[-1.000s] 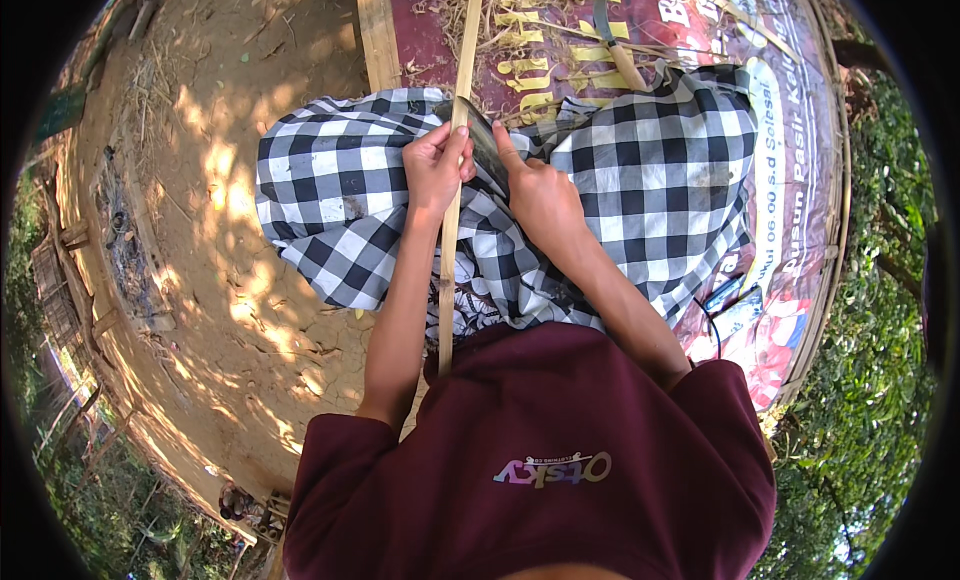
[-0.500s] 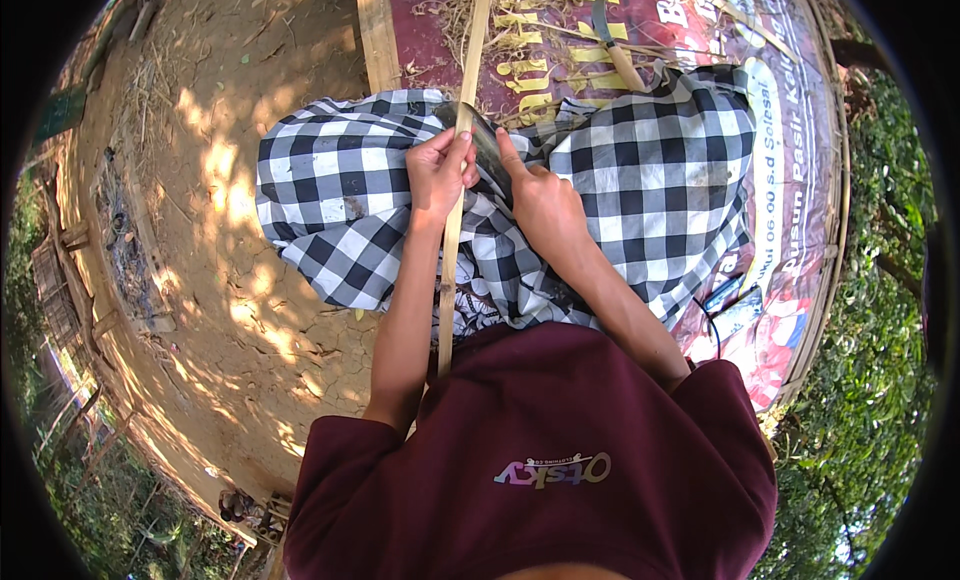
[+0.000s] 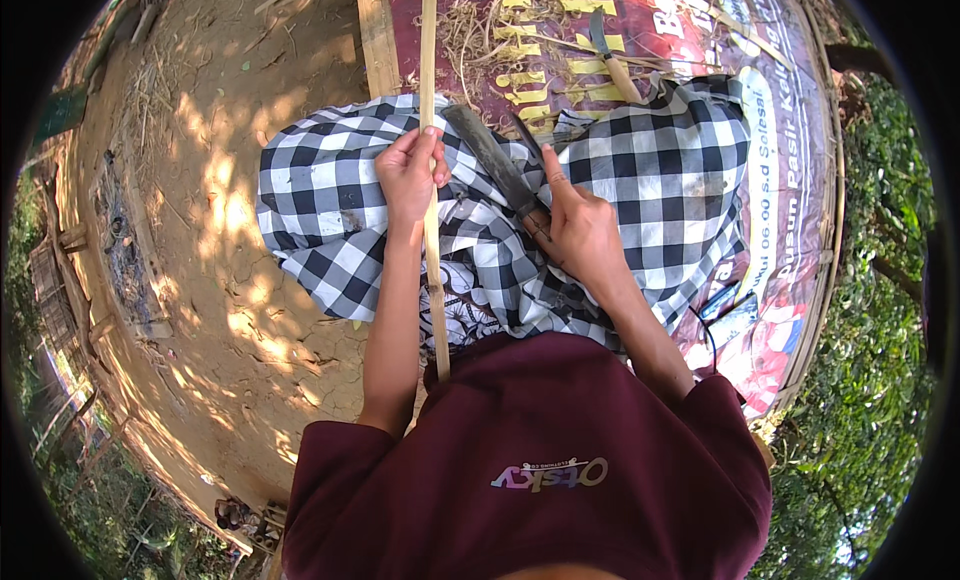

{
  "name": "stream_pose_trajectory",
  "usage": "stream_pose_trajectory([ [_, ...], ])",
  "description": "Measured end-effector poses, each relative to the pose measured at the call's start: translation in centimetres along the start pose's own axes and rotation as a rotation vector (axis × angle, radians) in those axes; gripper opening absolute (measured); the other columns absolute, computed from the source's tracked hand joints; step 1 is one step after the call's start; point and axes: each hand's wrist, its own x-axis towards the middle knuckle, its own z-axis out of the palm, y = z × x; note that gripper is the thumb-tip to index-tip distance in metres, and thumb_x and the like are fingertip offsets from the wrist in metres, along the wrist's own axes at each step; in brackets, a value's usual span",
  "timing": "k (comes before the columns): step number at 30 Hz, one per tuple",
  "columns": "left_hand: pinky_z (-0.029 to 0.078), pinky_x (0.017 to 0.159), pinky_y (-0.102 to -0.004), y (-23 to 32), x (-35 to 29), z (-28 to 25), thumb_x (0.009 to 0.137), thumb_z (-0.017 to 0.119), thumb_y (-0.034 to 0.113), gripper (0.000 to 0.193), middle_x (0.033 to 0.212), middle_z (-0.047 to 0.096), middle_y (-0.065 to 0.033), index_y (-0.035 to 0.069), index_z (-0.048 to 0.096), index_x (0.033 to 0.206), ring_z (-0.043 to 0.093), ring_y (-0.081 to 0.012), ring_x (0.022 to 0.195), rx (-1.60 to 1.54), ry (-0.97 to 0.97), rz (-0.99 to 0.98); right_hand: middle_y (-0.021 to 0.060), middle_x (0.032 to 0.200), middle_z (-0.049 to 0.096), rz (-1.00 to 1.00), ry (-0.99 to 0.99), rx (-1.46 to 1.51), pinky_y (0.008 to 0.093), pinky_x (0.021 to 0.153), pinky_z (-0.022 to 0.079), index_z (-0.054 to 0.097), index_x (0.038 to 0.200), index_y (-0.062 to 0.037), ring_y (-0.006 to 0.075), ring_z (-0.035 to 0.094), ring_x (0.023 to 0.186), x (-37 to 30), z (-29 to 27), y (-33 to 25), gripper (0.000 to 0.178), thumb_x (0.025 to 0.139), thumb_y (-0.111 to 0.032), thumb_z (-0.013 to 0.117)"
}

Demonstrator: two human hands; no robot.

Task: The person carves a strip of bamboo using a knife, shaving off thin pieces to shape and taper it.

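The left grip (image 3: 410, 177) pinches a pale strip (image 3: 428, 70) extending both ways; the right grip (image 3: 582, 230) clasps a knife (image 3: 496, 167).

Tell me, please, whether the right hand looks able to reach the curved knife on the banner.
Probably yes: the curved knife lies ahead, its handle largely uncovered beyond the cloth. The right hand seems to hold a thin blade, which it would likely need to put down.

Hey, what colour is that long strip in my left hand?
The long strip is pale yellowish tan; it shows best in the head view.
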Motion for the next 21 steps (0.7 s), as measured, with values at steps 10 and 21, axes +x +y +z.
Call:
stream_pose_trajectory([
  [10, 0.037, 0.037, -0.0205, -0.8, -1.1, 1.7, 0.092, 0.059, 0.015, 0.02, 0.064, 0.056, -0.0051, -0.005, 0.061, 0.088, 0.048, -0.0075, 0.041, 0.201, -0.021, -0.033, 0.0244, 0.059, 0.055, -0.012, 0.193, 0.367, 0.0472, 0.053, 0.045, 0.055, 0.098, 0.0003, 0.0418, 0.059, 0.059, 5.5, 0.8, -0.7, 0.013, 0.09, -0.009, 0.053],
  [21, 0.032, 0.036, -0.0204, -2.0, -1.0, 2.0, 0.094, 0.055, 0.012, 0.016, 0.06, 0.05, 0.0003, -0.003, 0.059, 0.093, 0.045, -0.0044, 0.041, 0.327, -0.146, -0.034, 0.025, 0.06, 0.056, -0.085, 0.104, 0.194, 0.0515, 0.05, 0.046, 0.047, 0.087, -0.0013, 0.0438, 0.058, 0.057, 7.0, 5.3, -0.3, 0.013, 0.091, -0.012, 0.052],
])
